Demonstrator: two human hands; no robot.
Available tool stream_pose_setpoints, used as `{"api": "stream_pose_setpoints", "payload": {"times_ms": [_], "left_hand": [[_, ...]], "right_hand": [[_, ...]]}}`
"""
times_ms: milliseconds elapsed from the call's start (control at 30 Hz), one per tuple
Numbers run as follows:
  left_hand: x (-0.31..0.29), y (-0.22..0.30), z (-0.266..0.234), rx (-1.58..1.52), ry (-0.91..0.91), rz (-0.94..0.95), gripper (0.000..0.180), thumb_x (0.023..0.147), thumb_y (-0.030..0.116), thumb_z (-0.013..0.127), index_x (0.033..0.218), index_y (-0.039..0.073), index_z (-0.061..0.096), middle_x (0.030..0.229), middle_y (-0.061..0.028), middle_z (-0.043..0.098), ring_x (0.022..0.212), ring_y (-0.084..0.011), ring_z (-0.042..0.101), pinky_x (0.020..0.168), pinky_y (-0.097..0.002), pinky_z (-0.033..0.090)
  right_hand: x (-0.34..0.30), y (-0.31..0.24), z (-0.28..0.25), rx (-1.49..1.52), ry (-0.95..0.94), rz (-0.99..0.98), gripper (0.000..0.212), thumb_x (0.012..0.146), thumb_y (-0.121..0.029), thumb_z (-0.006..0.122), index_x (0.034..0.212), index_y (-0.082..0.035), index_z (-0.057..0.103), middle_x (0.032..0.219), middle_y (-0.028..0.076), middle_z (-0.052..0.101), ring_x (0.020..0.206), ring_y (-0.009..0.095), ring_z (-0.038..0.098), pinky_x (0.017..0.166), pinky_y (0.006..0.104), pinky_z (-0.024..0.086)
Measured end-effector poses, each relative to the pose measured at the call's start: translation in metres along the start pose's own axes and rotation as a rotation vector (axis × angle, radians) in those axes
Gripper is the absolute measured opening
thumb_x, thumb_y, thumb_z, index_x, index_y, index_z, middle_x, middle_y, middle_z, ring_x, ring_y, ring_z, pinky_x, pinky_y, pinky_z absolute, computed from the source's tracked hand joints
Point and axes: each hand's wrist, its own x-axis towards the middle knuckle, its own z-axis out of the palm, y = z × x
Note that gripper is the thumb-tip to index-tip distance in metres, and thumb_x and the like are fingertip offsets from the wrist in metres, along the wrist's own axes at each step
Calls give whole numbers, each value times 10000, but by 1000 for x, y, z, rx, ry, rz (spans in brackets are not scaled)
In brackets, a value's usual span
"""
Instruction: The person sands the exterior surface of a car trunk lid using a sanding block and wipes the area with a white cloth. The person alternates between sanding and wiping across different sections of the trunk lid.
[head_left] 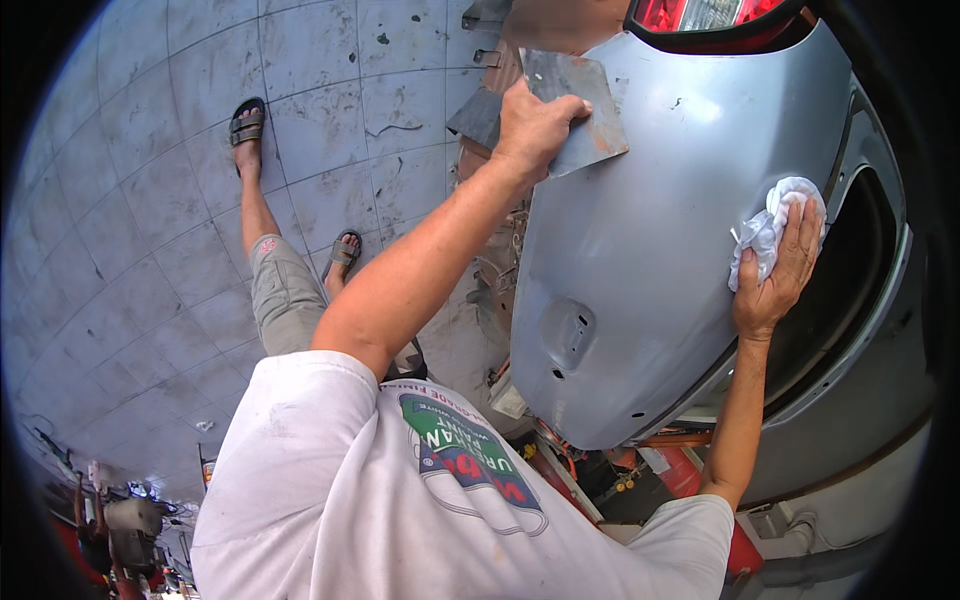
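My left hand (532, 128) grips the edge of a flat grey sheet (585, 125), its thumb lying on top. Scuffs and brownish stains mark the sheet, which overlaps the edge of a silver-grey car body panel (660, 230). On the panel's right side, beside a dark window opening (850, 270), my right hand (785, 255) presses a crumpled white cloth (770, 225) against the surface. The fingers are laid over the cloth, partly hiding it. Lower on the panel is an oval recess (568, 333) with a slot and small holes near it.
A red and clear tail light (700, 14) sits at the panel's far end. Further grey sheet pieces (478, 118) lie left of it. Dusty tiled floor (180, 230) spreads to the left, under my sandalled feet (247, 125). Red parts and clutter (620, 470) stand below the panel.
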Motion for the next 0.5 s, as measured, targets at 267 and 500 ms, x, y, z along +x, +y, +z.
{"api": "stream_pose_setpoints", "payload": {"times_ms": [267,500], "left_hand": [[40,11,8,73,-48,91,285,798,11,770,1061,-48,677,919,-112,732,759,-184,703,700,-361,600],[35,9,6,-22,-63,107,319,802,21,787,1082,-64,659,918,-135,742,762,-212,727,686,-374,620]], "right_hand": [[-1,-2,0,5,-10,-1,752,885,-335,614,1571,-47,507,1675,156,427,1568,399,344,1278,527,218],[1,-1,1,-14,-9,17,738,894,-345,599,1566,-50,515,1670,157,434,1569,396,344,1280,529,217]]}}
